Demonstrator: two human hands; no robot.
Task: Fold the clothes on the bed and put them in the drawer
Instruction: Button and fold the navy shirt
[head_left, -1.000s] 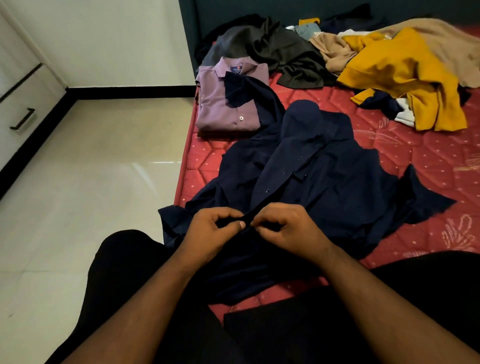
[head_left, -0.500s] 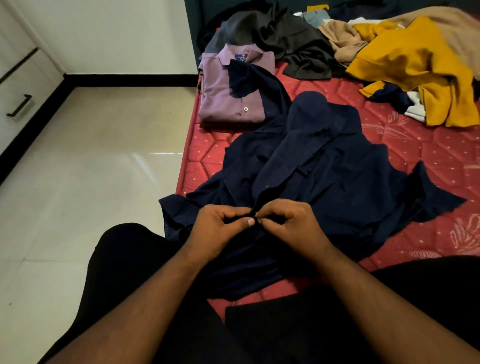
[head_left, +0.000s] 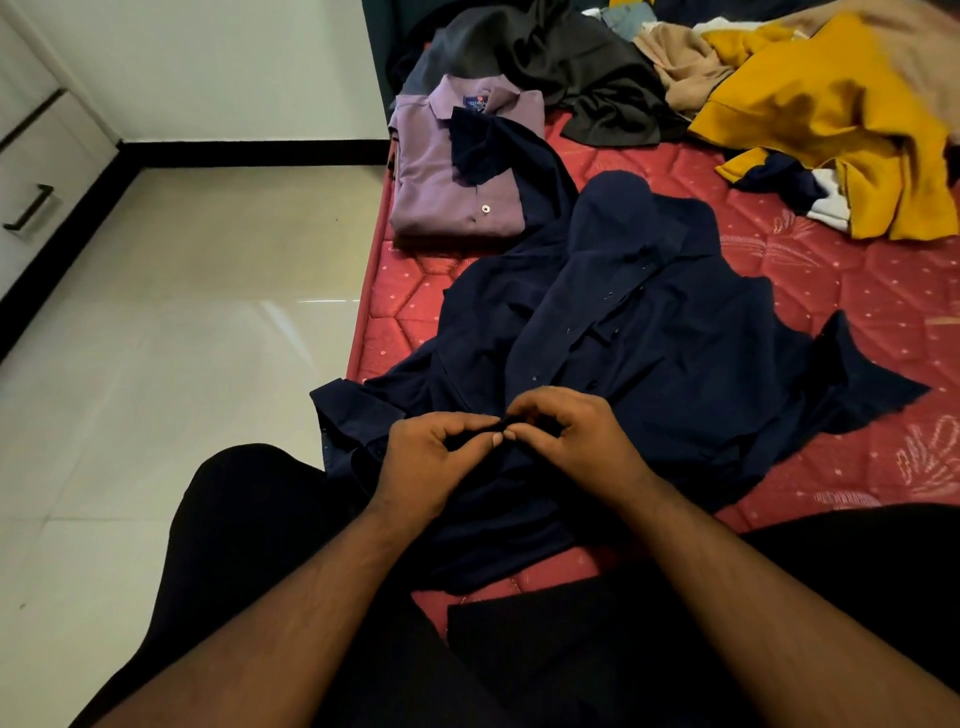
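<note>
Both hands are pinched together on the front placket of the navy shirt (head_left: 649, 332), low down near the hem, so my guess is a button is being fastened before any folding starts. The left hand (head_left: 434, 457) nips the cloth edge between thumb and forefinger, the other fingers curled in; the right hand (head_left: 576, 441) does the same from the other side, fingertips nearly touching the left's (the button itself is too small and dark to make out). Next would come the buttons further up, then smoothing the shirt flat, since it lies rumpled with one sleeve flung toward 3 o'clock.

It sprawls across the near half of the red mattress (head_left: 857, 322), collar at 12 o'clock. A folded purple shirt (head_left: 447, 182) sits at 11 o'clock, unfolded clothes beyond, and the drawer (head_left: 36, 192) well apart at 9 o'clock.
</note>
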